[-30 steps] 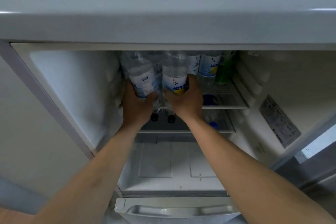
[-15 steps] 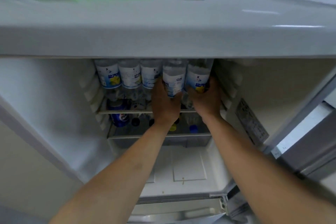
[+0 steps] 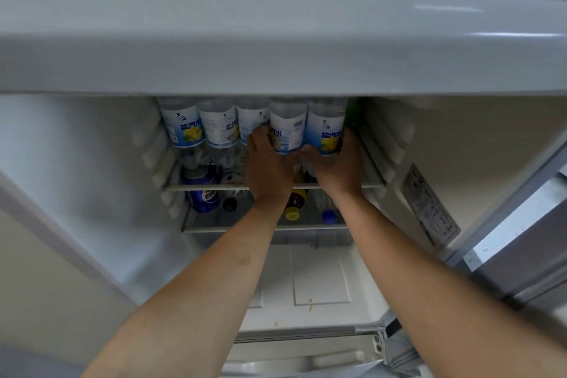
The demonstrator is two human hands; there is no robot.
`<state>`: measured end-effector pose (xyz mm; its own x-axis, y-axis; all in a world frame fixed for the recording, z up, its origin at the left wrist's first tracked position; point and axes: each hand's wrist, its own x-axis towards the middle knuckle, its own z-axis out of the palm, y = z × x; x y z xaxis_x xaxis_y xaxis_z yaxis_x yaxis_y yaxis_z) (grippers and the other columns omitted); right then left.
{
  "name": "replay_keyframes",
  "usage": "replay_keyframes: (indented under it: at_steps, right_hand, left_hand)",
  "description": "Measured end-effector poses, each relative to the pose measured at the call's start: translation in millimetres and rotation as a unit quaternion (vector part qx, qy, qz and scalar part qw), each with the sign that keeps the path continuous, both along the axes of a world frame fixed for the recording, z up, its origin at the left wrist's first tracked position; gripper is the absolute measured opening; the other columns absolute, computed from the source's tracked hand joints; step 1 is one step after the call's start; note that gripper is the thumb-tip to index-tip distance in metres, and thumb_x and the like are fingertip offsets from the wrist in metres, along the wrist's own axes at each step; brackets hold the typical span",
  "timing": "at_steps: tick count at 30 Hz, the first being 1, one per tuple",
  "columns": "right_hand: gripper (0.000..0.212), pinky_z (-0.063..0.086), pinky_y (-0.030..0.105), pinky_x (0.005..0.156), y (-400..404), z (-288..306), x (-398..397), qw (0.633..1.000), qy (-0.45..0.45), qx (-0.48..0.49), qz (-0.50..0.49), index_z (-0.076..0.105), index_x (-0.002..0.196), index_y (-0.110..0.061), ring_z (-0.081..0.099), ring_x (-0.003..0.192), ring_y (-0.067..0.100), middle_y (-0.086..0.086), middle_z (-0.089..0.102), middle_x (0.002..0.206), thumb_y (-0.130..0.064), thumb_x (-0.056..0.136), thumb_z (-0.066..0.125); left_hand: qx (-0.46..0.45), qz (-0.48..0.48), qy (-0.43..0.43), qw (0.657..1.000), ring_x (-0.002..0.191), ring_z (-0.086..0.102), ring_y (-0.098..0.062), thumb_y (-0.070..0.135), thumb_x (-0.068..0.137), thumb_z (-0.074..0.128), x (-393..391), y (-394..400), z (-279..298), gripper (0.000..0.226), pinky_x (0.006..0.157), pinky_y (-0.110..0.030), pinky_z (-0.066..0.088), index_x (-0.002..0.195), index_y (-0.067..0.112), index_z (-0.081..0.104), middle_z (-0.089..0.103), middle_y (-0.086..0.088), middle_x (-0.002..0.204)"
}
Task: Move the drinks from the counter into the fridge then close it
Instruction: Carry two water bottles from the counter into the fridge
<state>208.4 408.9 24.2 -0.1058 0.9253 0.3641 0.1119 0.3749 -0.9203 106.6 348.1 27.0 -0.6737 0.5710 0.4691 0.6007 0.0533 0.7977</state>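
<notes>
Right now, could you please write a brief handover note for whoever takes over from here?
Left hand grips one water bottle; right hand grips the bottle beside it.
Both stand on the fridge's upper shelf, right of three matching bottles.
Done: these two are in the fridge.
Left: let go, check the counter, out of view, for more drinks, then close the fridge.

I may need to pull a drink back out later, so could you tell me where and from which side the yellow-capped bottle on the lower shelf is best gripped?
Grip the yellow-capped bottle by its neck just behind the cap, coming straight in from the open front of the fridge. It lies on its side with the cap toward the door, and the left hand and shelf edge cover its body.
</notes>
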Motion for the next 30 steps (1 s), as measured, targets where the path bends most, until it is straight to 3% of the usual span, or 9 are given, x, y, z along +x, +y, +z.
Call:
replay_keyframes:
  at_steps: [2, 8, 15, 18, 21, 23, 26, 28, 30]
  right_hand:
    - [0.052, 0.046, -0.001, 0.067, 2.4, 0.5, -0.4, 1.000, -0.007, -0.001, 0.004, 0.055, 0.117, -0.032, 0.058, 0.087, -0.024, -0.029, 0.060, 0.102, -0.022, 0.075, 0.085]
    - [0.065, 0.047, 0.000, 0.071, 4.5, -0.1, -0.6, 1.000, -0.015, -0.012, 0.001, 0.054, 0.131, -0.024, 0.058, 0.091, -0.015, -0.015, 0.062, 0.120, -0.027, 0.074, 0.086]
    - [0.063, 0.047, 0.006, 0.076, -6.4, -1.6, -4.2, 1.000, -0.003, -0.002, -0.006, 0.052, 0.127, -0.031, 0.060, 0.098, -0.007, -0.017, 0.060, 0.118, -0.024, 0.075, 0.085]
    - [0.067, 0.051, 0.011, 0.082, -6.9, -1.7, -7.3, 1.000, 0.004, -0.017, -0.011, 0.051, 0.129, -0.030, 0.062, 0.103, -0.003, -0.012, 0.062, 0.125, -0.028, 0.072, 0.087]
    - [0.076, 0.049, 0.002, 0.070, -3.7, 0.9, -10.6, 0.999, -0.005, -0.043, -0.012, 0.049, 0.133, -0.026, 0.058, 0.091, -0.017, -0.012, 0.062, 0.124, -0.032, 0.069, 0.089]
    - [0.077, 0.053, 0.007, 0.072, -1.4, 1.7, -11.8, 0.998, -0.005, -0.062, -0.017, 0.048, 0.133, -0.025, 0.060, 0.092, -0.012, -0.009, 0.063, 0.124, -0.033, 0.068, 0.090]
    - [0.075, 0.059, 0.033, 0.087, 2.2, 3.9, -9.5, 0.997, 0.001, -0.078, -0.014, 0.050, 0.130, -0.022, 0.067, 0.101, 0.006, -0.005, 0.066, 0.121, -0.031, 0.067, 0.090]
    - [0.073, 0.059, 0.032, 0.086, 3.4, 7.2, -5.6, 0.996, -0.002, -0.085, -0.005, 0.051, 0.130, -0.021, 0.066, 0.102, 0.006, -0.005, 0.066, 0.121, -0.029, 0.068, 0.089]
    - [0.074, 0.058, 0.017, 0.076, 3.7, 10.5, -0.5, 0.996, -0.004, -0.088, 0.006, 0.053, 0.132, -0.021, 0.065, 0.097, -0.005, -0.007, 0.067, 0.121, -0.027, 0.068, 0.090]
  left_hand:
    - [-0.015, 0.004, 0.002, 1.000, 0.111, 0.061, -0.028, 0.038, 0.077, 0.080, 0.3, 0.6, 1.5, 0.065, 0.077, -0.034, 0.048, 0.125, 0.010, 0.048, 0.060, -0.010, 0.123]
    - [-0.022, -0.021, -0.029, 0.999, 0.107, 0.063, -0.025, 0.031, 0.080, 0.079, 1.1, -1.8, 4.3, 0.062, 0.086, -0.045, 0.054, 0.128, 0.012, 0.045, 0.063, -0.008, 0.120]
    - [0.046, -0.031, 0.005, 0.998, 0.103, 0.060, -0.019, 0.002, 0.092, 0.060, -11.6, -27.2, -8.1, 0.035, 0.084, -0.022, 0.045, 0.126, 0.003, 0.054, 0.065, -0.010, 0.115]
    - [0.041, -0.032, -0.007, 0.999, 0.099, 0.061, -0.022, 0.003, 0.093, 0.057, -23.2, -42.0, -16.0, 0.027, 0.083, -0.032, 0.049, 0.119, 0.007, 0.055, 0.063, -0.007, 0.108]
    - [0.027, -0.034, -0.032, 0.999, 0.093, 0.061, -0.022, 0.008, 0.094, 0.058, -31.7, -50.5, -17.9, 0.019, 0.082, -0.042, 0.052, 0.113, 0.010, 0.054, 0.063, -0.005, 0.103]
    - [0.040, -0.061, -0.032, 0.997, 0.094, 0.062, -0.018, 0.006, 0.094, 0.059, -32.5, -52.5, -12.5, 0.025, 0.083, -0.040, 0.054, 0.118, 0.010, 0.055, 0.064, -0.003, 0.107]
    - [0.051, -0.138, -0.026, 0.989, 0.106, 0.064, -0.020, 0.005, 0.094, 0.060, -28.0, -45.9, 2.9, 0.039, 0.090, -0.040, 0.056, 0.132, 0.008, 0.053, 0.064, -0.007, 0.122]
    - [0.029, -0.184, -0.027, 0.982, 0.119, 0.059, -0.019, 0.010, 0.095, 0.062, -21.3, -36.0, 12.3, 0.048, 0.100, -0.041, 0.052, 0.140, 0.009, 0.048, 0.058, -0.007, 0.135]
    - [0.009, -0.183, -0.042, 0.982, 0.130, 0.052, -0.018, 0.014, 0.094, 0.065, -12.7, -27.0, 17.6, 0.059, 0.108, -0.040, 0.046, 0.147, 0.010, 0.041, 0.051, -0.006, 0.144]
